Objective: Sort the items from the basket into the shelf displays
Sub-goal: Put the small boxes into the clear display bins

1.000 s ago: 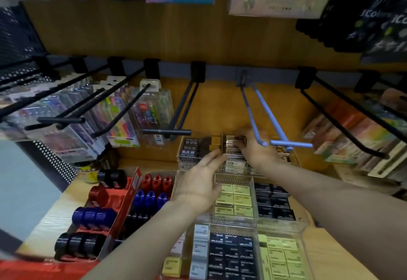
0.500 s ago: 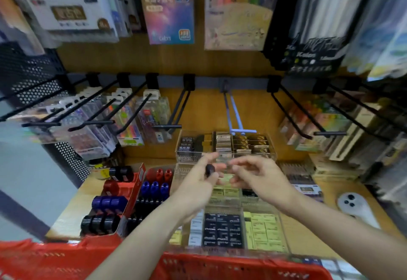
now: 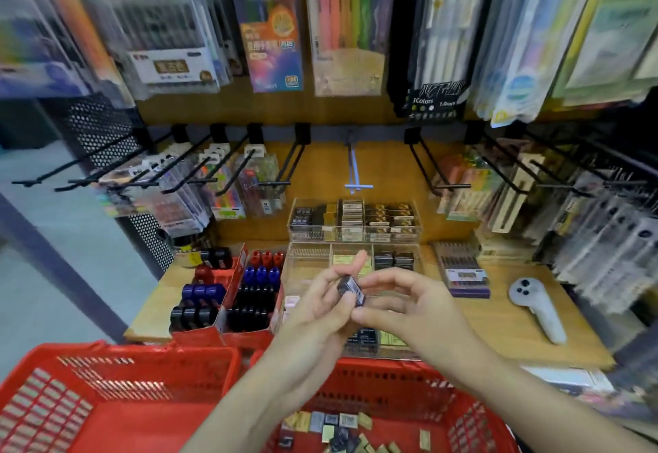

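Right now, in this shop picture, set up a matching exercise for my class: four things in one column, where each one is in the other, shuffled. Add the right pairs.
Things
1. small dark box
2. white controller
3. loose small packs
4. blue hook

Places
A. in the red basket
B. on the back panel above the clear trays
C. between the fingers of the left hand and right hand
D. lying on the wooden shelf, right side

Pairs: 1-C, 2-D, 3-A, 4-B
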Motion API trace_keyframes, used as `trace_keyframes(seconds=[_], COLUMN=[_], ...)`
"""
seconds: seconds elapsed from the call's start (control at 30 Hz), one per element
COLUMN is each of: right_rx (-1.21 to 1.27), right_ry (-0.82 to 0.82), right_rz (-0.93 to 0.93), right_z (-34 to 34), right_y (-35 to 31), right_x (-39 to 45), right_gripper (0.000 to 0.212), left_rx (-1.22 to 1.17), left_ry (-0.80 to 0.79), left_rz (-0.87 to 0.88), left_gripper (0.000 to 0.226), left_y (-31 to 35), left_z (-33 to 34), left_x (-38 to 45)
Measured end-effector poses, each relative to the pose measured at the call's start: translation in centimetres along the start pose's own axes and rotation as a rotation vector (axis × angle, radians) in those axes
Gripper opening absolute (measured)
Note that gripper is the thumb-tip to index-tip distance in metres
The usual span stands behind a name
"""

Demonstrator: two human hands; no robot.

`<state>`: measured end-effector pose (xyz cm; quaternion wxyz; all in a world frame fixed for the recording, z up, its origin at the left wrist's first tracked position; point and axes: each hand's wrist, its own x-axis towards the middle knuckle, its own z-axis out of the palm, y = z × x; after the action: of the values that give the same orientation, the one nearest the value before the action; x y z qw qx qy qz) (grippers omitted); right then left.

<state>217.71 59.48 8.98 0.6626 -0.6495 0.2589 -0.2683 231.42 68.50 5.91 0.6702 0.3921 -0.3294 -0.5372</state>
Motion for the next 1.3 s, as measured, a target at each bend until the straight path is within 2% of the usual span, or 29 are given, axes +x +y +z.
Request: trace_keyframes(seconds=[0.07,0.2,0.3,0.37,0.43,0.53,0.67,0.8,0.9,0.97,1.03,1.07,1.13,1.2,1.27,1.3], right_rx=[-0.03,-0.151,-0.23,-0.188,-0.037,0.142,0.142,-0.028,-0.394,-0.532,-0.613,-0.662,-0.791,-0.943,-1.04,-1.069], right_ry=[0.058,0.099,0.096,0.085,0.06,-0.017,-0.013,0.096,0.13,0.152,0.15,0.154,0.167,0.128,0.038,-0.004], right_rz=[-0.036,-0.102,-0.12,-0.095,-0.009,0.16,0.186,0.111,-0.011,-0.029,0.004,0.034,0.093,0.156,0.207,0.205], right_z=[0.1,-0.3,-0.4,-0.4,-0.5,-0.7,-1.1,-1.1,-1.0,-1.1,-1.3,-1.5,-1.9,-2.1,-1.5,-1.0], right_y=[0.7,1.7,2.2,2.6,2.8,2.8,3.2,3.9,4.4,4.9,6.0,6.7,8.3,10.2,12.2,13.2], right_x=[0.4,1.4,2.1,2.5,2.7,2.4,2.1,2.2,2.6,3.2,4.4,5.2,6.7,8.1,9.1,9.5], right_gripper=[0.029,0.037,0.038,0.03,0.021,0.024,0.026,0.015,0.02,0.025,0.023,0.02,0.017,0.024,0.028,0.03], left_rx=[0.047,0.29,0.341,0.354,0.363,0.353,0.28,0.182,0.162,0.201,0.36,0.563,1.156,1.539,1.666,1.698], left_ry=[-0.027,0.122,0.151,0.172,0.192,0.199,0.181,0.234,0.285,0.304,0.321,0.328,0.286,0.063,-0.143,-0.187], left_rz=[0.0,-0.013,-0.021,-0.004,0.0,-0.039,-0.124,-0.224,-0.265,-0.276,-0.277,-0.268,-0.242,-0.271,-0.336,-0.348], left_gripper=[0.04,0.042,0.041,0.036,0.032,0.023,0.021,0.027,0.034,0.029,0.029,0.034,0.049,0.062,0.068,0.07], left_y=[0.0,0.1,-0.1,0.0,0.1,0.0,-0.4,-1.0,-1.8,-2.4,-3.1,-3.4,-4.4,-5.8,-7.3,-7.9], left_z=[-0.7,-2.2,-2.6,-2.7,-2.7,-2.9,-3.0,-3.0,-2.8,-2.9,-3.9,-4.9,-7.5,-10.0,-12.1,-12.8], left_x=[0.3,1.3,1.8,2.2,2.6,2.7,2.4,2.5,2.8,3.2,3.8,4.0,4.0,3.4,2.9,2.6])
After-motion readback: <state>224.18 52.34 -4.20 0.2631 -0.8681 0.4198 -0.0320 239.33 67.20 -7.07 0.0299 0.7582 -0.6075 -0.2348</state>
